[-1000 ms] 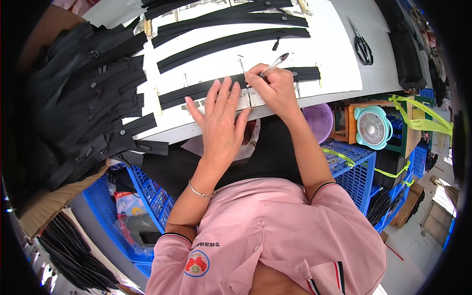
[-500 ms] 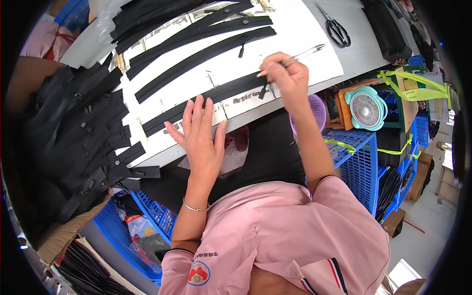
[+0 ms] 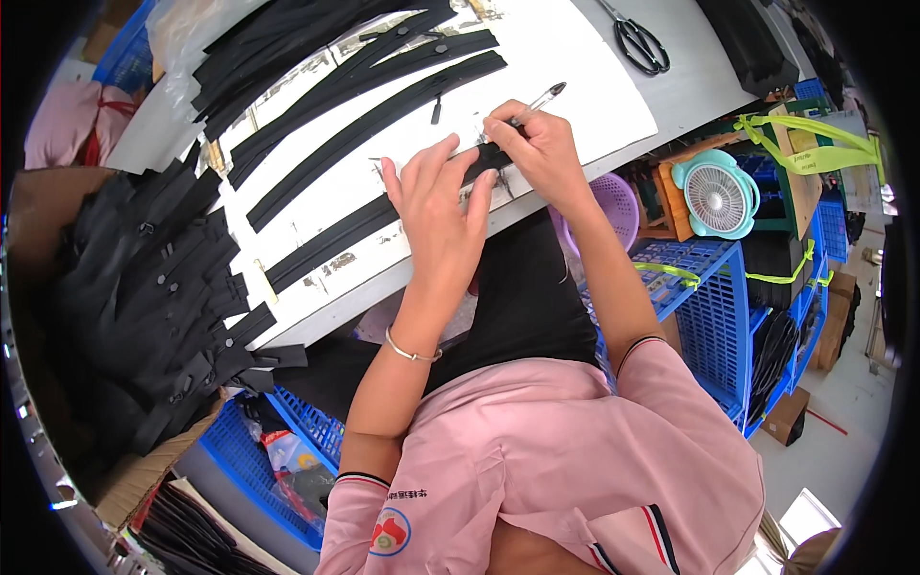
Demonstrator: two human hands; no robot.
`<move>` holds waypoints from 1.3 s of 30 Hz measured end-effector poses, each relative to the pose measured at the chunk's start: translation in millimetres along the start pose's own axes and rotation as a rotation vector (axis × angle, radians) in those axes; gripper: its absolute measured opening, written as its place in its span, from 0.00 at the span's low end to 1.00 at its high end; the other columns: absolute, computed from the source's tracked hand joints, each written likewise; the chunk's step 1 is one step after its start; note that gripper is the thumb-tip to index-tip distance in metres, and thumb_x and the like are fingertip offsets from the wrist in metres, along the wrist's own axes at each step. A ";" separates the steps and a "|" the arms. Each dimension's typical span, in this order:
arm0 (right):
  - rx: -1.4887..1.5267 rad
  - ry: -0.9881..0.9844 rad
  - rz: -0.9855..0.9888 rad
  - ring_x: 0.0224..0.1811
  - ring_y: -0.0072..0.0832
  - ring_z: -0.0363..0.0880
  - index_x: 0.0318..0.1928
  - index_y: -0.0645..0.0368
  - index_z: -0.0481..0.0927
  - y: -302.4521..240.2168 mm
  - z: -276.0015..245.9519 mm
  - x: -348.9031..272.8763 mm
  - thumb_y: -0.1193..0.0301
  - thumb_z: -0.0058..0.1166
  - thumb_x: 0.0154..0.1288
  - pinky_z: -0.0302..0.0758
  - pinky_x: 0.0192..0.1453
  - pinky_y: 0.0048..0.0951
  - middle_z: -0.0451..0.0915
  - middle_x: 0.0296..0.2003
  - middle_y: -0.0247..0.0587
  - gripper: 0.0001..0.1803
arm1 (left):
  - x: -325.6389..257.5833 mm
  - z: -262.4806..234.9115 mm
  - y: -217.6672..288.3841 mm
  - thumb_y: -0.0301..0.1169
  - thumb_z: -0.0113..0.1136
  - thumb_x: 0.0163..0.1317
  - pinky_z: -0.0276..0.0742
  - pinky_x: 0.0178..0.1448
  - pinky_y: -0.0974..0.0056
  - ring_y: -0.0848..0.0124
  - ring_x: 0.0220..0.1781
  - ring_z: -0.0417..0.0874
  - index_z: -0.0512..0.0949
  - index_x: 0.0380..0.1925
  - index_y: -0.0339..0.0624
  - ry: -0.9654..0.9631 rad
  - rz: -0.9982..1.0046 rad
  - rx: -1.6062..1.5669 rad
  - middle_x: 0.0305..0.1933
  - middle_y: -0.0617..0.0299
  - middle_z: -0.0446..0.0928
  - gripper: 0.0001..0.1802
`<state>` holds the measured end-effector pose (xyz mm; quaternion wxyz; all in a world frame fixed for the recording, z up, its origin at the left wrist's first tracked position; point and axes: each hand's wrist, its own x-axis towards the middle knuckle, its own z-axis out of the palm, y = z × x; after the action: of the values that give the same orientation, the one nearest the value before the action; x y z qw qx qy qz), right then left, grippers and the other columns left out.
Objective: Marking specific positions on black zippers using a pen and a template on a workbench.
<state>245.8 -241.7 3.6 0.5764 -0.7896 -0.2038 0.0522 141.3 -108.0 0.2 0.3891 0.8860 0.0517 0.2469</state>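
Observation:
A black zipper strip (image 3: 335,238) lies along the near edge of a white marked board (image 3: 585,105). My left hand (image 3: 439,206) rests on its right part, palm down with fingers spread. At the strip's right end my right hand (image 3: 541,153) is closed around a pen (image 3: 548,95), whose back end points up and away. The pen's tip and the end of the strip are partly hidden by my fingers. Further back on the board lie more black zippers (image 3: 383,122), one with its pull (image 3: 437,108) hanging out, and a thick stack of black strips (image 3: 278,57).
A carton (image 3: 125,484) at the left overflows with black zippers (image 3: 144,287). Black-handled scissors (image 3: 640,46) lie at the far right of the table. Beside the table stand a purple basket (image 3: 618,206), a small turquoise fan (image 3: 716,195) and blue crates (image 3: 709,326).
My left hand has slid right along the zipper strip, close to my right hand. The right hand has moved slightly left and turned the pen more upright, near the strip's end.

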 end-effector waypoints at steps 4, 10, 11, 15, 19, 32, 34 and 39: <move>-0.086 0.009 -0.077 0.28 0.13 0.71 0.39 0.63 0.85 3.7 0.1 1.3 0.69 0.61 0.73 0.68 0.32 0.21 0.79 0.25 0.29 0.08 | 6.0 10.6 0.5 0.35 0.72 0.60 0.45 0.82 0.41 0.60 0.65 0.77 0.87 0.44 0.43 -0.028 -0.031 0.056 0.59 0.60 0.82 0.14; -0.181 0.041 -0.135 0.27 0.14 0.73 0.40 0.62 0.85 5.1 2.5 1.4 0.70 0.60 0.73 0.71 0.32 0.21 0.80 0.25 0.32 0.07 | 6.2 12.5 0.8 0.32 0.71 0.60 0.41 0.83 0.39 0.58 0.66 0.74 0.86 0.43 0.39 -0.034 -0.036 0.042 0.58 0.57 0.81 0.13; -0.150 0.053 -0.131 0.27 0.14 0.74 0.40 0.62 0.85 5.0 2.5 0.8 0.71 0.60 0.74 0.71 0.32 0.21 0.81 0.26 0.30 0.07 | 6.1 12.7 0.9 0.32 0.71 0.60 0.41 0.83 0.39 0.58 0.66 0.74 0.86 0.42 0.39 -0.030 -0.034 0.045 0.58 0.57 0.81 0.12; 0.098 0.064 -0.027 0.28 0.14 0.74 0.39 0.62 0.85 9.2 -2.3 -0.7 0.71 0.60 0.74 0.72 0.33 0.19 0.81 0.28 0.28 0.07 | 6.5 14.1 4.9 0.32 0.71 0.59 0.41 0.83 0.39 0.58 0.66 0.74 0.85 0.41 0.39 -0.023 -0.038 0.045 0.58 0.58 0.81 0.12; 0.198 0.104 0.039 0.29 0.14 0.73 0.39 0.62 0.84 -5.4 -4.1 -3.6 0.73 0.59 0.73 0.71 0.33 0.19 0.81 0.29 0.27 0.05 | 7.1 16.2 6.6 0.31 0.71 0.57 0.41 0.83 0.40 0.59 0.66 0.74 0.85 0.39 0.40 -0.010 -0.059 0.073 0.58 0.58 0.81 0.11; -0.084 -0.087 -0.161 0.24 0.17 0.68 0.35 0.64 0.82 10.5 -15.9 -15.3 0.72 0.59 0.71 0.65 0.30 0.24 0.76 0.26 0.33 0.09 | 7.9 19.5 8.1 0.30 0.70 0.55 0.40 0.82 0.40 0.60 0.65 0.74 0.85 0.38 0.42 -0.008 -0.070 0.079 0.58 0.60 0.81 0.11; -0.108 -0.077 -0.200 0.24 0.18 0.68 0.35 0.64 0.82 12.9 -15.8 -14.7 0.71 0.59 0.71 0.66 0.30 0.24 0.77 0.26 0.33 0.09 | 8.6 20.5 8.0 0.29 0.70 0.55 0.40 0.82 0.39 0.59 0.65 0.74 0.85 0.38 0.42 -0.008 -0.062 0.079 0.58 0.60 0.81 0.11; -0.237 -0.092 -0.185 0.25 0.26 0.78 0.33 0.62 0.83 10.8 -8.4 -10.6 0.66 0.62 0.67 0.73 0.33 0.28 0.83 0.26 0.39 0.10 | 8.0 16.1 4.2 0.29 0.69 0.56 0.41 0.82 0.38 0.58 0.66 0.74 0.85 0.40 0.42 0.008 -0.079 0.097 0.59 0.60 0.81 0.11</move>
<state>241.6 -255.9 -5.3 0.4716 -0.8268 -0.3066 0.0106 155.5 -119.4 -2.9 0.3548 0.9001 0.1000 0.2323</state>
